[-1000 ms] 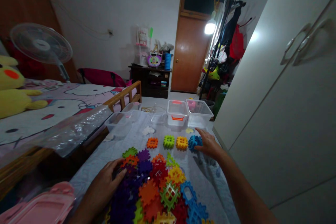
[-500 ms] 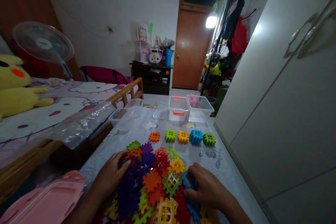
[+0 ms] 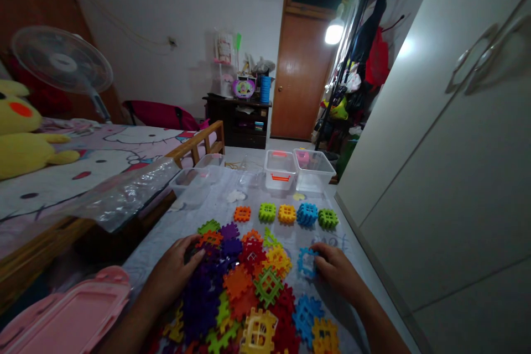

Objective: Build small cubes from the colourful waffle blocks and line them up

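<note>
My right hand (image 3: 332, 266) pinches a blue square building tile (image 3: 306, 263) by its right edge, to the right of a large heap of interlocking plastic tiles. Resting at the heap's left side, my left hand (image 3: 177, 265) has thumb and fingers apart beside the purple tiles (image 3: 203, 298) and an orange tile (image 3: 211, 238). Red tiles (image 3: 252, 253), yellow tiles (image 3: 277, 260) and a green lattice tile (image 3: 268, 286) lie in the heap. Another blue tile (image 3: 307, 318) lies below my right hand. Behind the heap stands a row: orange tile (image 3: 242, 214), then small light green, yellow, blue (image 3: 307, 214) and green stacks.
Clear plastic bins (image 3: 280, 177) stand at the table's far end, with more clear containers (image 3: 191, 185) at the far left. A pink lid (image 3: 70, 315) lies at lower left. The bed (image 3: 124, 149) borders the left side, a white wardrobe (image 3: 448, 177) the right.
My right hand has drawn a blue tile out of the heap's right side and moved it forward and slightly right. My left hand has hardly moved. The view has shifted slightly.
</note>
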